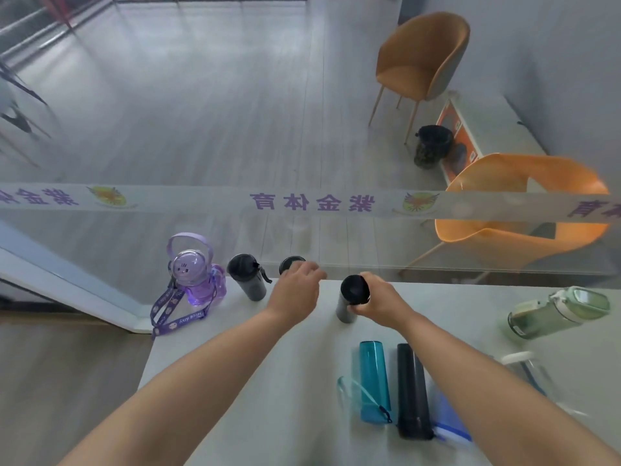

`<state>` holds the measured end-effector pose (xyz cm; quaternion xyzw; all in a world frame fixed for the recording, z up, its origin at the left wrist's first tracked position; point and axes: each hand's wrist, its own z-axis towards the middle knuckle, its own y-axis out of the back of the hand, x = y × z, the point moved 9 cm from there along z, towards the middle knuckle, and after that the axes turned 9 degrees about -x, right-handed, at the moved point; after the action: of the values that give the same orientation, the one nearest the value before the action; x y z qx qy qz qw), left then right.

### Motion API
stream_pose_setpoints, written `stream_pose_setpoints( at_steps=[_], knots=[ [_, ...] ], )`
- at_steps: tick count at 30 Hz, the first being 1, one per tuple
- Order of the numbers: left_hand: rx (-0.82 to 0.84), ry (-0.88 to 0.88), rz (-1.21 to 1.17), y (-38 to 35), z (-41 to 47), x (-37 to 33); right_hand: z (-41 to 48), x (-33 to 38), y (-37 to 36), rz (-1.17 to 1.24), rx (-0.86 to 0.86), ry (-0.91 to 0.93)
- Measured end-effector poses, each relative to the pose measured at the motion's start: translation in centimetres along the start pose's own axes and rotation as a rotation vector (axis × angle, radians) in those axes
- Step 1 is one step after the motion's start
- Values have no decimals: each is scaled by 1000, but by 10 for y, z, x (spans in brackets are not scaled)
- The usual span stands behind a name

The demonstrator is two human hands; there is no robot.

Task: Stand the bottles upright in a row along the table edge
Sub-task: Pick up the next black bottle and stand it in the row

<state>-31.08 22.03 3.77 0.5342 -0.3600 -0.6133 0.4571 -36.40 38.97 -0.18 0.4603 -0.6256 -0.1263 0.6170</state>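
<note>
Along the far edge of the white table stand a purple bottle with a strap, a grey bottle with a black lid, and a black-lidded bottle mostly hidden behind my left hand. Whether that hand grips it I cannot tell. My right hand is closed around an upright grey bottle with a black cap. Lying flat nearer me are a teal bottle, a black bottle and a blue one partly under my right forearm. A green bottle lies at the right.
A glass wall with a printed band rises just behind the table's far edge. Beyond it are two orange chairs, a bin and a white box. A blurred clear bottle lies at the right. The table's left edge drops to the floor.
</note>
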Motion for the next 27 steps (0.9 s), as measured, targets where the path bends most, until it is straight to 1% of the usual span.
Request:
stream_pose_setpoints(
  at_steps=[1, 3, 6, 8, 14, 22, 25, 27],
  knots=[
    [-5, -37, 75, 1, 5, 8, 6, 3, 2, -3, -10, 11],
    [48, -23, 147, -1, 14, 24, 16, 6, 6, 7, -33, 7],
    [127, 31, 172, -10, 20, 45, 29, 10, 7, 15, -39, -10],
    [150, 56, 176, -17, 21, 54, 36, 13, 3, 9, -32, -18],
    [101, 48, 196, -20, 22, 59, 54, 22, -1, 3, -53, -27],
    [83, 75, 181, -17, 21, 56, 58, 19, -2, -22, 11, -72],
    [69, 59, 173, -15, 19, 53, 55, 12, -3, -5, 23, -97],
    [22, 24, 155, -13, 17, 49, 51, 11, -2, 7, 42, -116]
  ],
)
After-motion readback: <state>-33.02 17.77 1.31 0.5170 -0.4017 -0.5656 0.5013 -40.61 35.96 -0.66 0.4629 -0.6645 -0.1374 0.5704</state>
